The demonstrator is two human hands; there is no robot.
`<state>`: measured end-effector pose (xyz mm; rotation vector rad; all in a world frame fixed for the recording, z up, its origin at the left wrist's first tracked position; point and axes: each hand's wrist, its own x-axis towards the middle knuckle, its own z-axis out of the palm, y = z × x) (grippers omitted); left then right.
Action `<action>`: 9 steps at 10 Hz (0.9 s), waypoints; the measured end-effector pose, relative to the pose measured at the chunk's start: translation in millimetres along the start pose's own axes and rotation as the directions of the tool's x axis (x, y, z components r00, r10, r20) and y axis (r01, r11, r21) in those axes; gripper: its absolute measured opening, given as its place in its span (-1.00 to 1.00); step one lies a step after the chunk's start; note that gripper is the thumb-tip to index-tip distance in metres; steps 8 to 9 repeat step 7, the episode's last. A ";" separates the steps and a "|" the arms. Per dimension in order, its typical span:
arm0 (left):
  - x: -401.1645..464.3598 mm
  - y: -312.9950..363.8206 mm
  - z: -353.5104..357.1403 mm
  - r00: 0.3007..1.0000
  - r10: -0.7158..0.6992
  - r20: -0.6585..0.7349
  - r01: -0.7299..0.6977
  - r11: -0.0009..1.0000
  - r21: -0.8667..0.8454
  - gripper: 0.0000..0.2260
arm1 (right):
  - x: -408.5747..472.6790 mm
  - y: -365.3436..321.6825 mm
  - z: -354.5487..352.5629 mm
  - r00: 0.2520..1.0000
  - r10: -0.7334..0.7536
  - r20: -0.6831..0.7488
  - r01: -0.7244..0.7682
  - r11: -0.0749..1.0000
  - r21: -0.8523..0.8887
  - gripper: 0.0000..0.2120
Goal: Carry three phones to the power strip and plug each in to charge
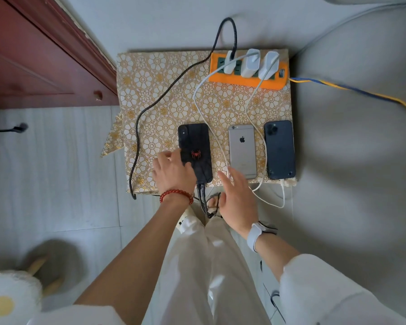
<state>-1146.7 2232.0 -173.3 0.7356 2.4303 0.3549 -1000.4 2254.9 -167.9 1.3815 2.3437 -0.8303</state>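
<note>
Three phones lie face down in a row on a small table with a gold flower-pattern cloth [169, 95]. The black phone with a red spider [195, 148] is on the left, with a black braided cable [150, 109] plugged into its near end. A silver phone [242, 151] lies in the middle and a dark blue phone [279, 150] on the right, each with a white cable. An orange power strip [247, 75] at the far right holds three white chargers. My left hand [172, 172] holds the black phone's left edge. My right hand [238, 198] hovers with fingers relaxed near the silver phone's near end.
A red-brown wooden door [38, 57] stands at the far left. A blue and yellow cord [352, 91] runs right from the power strip across the grey floor. A stool with a daisy cushion [7, 299] sits at the near left. My white trousers fill the lower middle.
</note>
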 end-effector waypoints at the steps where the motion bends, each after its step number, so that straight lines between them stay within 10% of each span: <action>1: 11.2 -23.3 -12.4 0.968 -0.208 -0.141 0.206 0.978 -0.028 -0.42 | 5.1 0.8 3.3 0.987 -0.050 0.151 0.067 0.992 -0.108 -0.43; 3: 21.0 -68.5 -16.2 0.862 -0.473 0.181 0.499 0.855 -0.142 -0.21 | 11.4 13.3 4.8 0.968 -0.011 0.252 0.056 0.984 -0.171 -0.36; 9: 21.2 -65.7 -48.8 0.875 -0.368 0.316 0.394 0.919 -0.021 -0.23 | 24.2 2.4 -25.1 0.934 0.001 0.357 0.064 0.983 -0.170 -0.43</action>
